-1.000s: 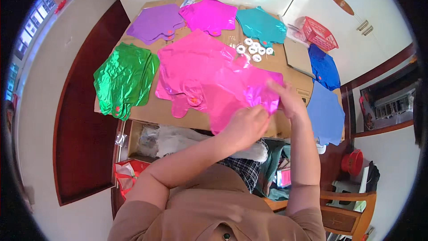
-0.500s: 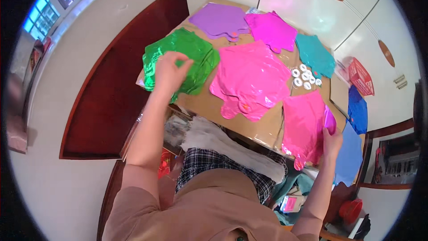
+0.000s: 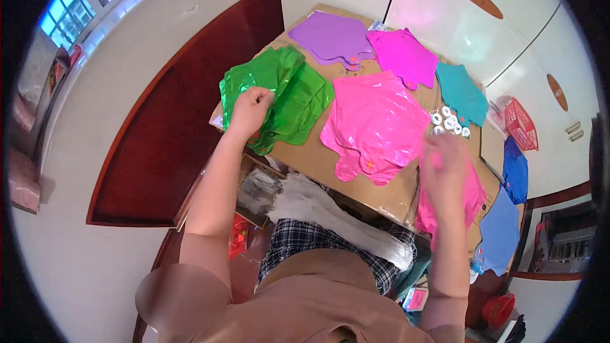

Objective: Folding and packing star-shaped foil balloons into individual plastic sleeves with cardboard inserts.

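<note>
A cardboard-covered surface [image 3: 318,162] carries several groups of foil pieces. At its middle lies the hot-pink foil stack [image 3: 381,121], with the green foil stack [image 3: 302,105] on its left. Beyond them are the purple sheets [image 3: 327,35], the magenta sheets [image 3: 406,57] and the teal sheets [image 3: 460,92]; the pale-blue sheets [image 3: 497,232] and dark-blue sheets [image 3: 515,170] lie along the right edge. A separate pink sheet [image 3: 469,190] rests right of the pink stack, partly under the right hand [image 3: 446,162], whose fingers are too blurred to tell whether they grip. A red basket [image 3: 521,126] stands at the far right. The left hand [image 3: 250,113] has its fingers curled together, pinching the upper green foil. Small white rolls [image 3: 446,111] cluster near the teal sheets.
</note>
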The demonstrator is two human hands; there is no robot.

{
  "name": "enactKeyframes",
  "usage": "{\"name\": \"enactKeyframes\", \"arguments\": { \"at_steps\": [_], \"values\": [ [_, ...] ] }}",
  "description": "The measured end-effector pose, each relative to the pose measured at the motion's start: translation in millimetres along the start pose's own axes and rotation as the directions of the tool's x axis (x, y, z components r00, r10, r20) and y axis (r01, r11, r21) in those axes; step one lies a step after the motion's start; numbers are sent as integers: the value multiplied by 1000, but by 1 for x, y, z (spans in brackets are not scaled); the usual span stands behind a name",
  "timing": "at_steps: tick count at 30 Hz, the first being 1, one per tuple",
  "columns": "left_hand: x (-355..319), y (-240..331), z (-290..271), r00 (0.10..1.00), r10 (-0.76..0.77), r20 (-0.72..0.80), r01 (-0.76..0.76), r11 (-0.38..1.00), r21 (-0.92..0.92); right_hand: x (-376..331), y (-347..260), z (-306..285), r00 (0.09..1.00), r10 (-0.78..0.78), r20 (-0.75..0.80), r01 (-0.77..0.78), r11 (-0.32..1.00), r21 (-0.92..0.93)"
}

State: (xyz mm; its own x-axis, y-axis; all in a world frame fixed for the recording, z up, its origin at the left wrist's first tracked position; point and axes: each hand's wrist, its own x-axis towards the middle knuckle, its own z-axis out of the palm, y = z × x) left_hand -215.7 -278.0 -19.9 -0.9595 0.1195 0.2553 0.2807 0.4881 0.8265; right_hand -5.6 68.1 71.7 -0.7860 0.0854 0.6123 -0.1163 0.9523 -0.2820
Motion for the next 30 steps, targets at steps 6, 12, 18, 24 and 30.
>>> {"name": "enactKeyframes", "arguments": {
  "at_steps": [6, 12, 18, 24, 30],
  "values": [
    [1, 29, -16, 992, -8, -125, -4, 995, -101, 90, -101, 143, 890, -152, 430, -198, 720, 665],
    [-45, 104, 7, 804, 592, -62, -513, 742, 432, 113, -135, 107, 814, 102, 571, -527, 541, 655],
    [-71, 139, 67, 945, 289, -153, -320, 911, -261, 59, -41, -6, 734, 542, 411, -669, 468, 578],
    [-97, 187, 138, 613, 27, 790, 771, 201, -605, -41, 57, -85, 688, 582, 434, -616, 152, 773],
    [-118, 201, 189, 645, 119, 755, 595, 542, -594, -92, 123, -109, 476, 708, 522, -786, 76, 614]
  ]
}}
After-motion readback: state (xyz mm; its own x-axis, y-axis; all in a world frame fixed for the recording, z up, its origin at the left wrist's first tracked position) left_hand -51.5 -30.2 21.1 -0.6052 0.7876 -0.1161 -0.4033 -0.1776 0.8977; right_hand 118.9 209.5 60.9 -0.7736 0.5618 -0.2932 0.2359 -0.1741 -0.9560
